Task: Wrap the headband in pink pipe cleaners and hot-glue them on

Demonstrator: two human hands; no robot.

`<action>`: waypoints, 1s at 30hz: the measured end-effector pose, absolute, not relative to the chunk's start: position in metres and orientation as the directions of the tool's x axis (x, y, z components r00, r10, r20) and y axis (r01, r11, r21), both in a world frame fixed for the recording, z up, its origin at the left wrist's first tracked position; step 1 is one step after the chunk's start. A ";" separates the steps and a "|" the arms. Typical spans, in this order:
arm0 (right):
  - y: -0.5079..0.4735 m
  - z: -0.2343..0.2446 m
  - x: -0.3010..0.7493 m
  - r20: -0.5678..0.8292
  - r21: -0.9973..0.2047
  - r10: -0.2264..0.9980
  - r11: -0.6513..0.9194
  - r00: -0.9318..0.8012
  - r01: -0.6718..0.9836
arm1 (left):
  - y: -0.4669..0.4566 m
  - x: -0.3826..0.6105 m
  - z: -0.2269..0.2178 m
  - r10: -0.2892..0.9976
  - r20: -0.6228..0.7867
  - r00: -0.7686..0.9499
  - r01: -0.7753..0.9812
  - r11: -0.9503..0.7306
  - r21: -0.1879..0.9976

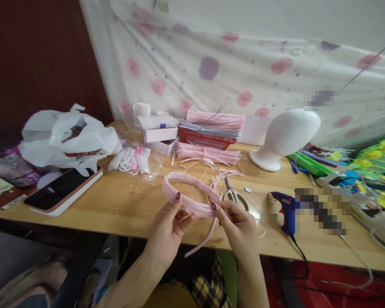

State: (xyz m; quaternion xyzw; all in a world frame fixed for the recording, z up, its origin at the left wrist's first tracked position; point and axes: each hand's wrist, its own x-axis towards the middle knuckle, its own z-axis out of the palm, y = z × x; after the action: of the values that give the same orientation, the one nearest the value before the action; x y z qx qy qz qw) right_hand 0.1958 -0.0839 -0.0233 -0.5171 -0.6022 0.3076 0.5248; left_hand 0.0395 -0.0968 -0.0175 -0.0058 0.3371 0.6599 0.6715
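Note:
Above the table's front edge I hold a pink ribbon-covered headband, curved like a hoop. My left hand pinches its near side between thumb and fingers. My right hand pinches the same band further right. A narrow pink strip hangs below the band between my hands; its upper end is hidden. Fine wires show inside the hoop. Just behind my right hand lie light-handled scissors, partly covered by it. A blue glue gun stands to the right.
Pink strip bundles lie behind the hoop, before a red basket. A white foam head stands right of them. A phone, a plastic bag and bagged beads are left. Coloured items and cables crowd the right.

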 end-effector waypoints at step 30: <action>-0.087 -0.031 0.190 0.240 -0.900 0.966 0.184 0.096 0.395 | -0.098 0.046 -0.041 0.908 -0.420 0.000 -0.884 0.197 0.425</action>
State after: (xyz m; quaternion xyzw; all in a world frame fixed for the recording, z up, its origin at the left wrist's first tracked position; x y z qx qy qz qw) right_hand 0.1904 -0.0867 -0.0305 -0.5647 -0.6026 0.2982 0.4786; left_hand 0.0464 -0.0982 -0.0410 0.0190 0.3140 0.6335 0.7069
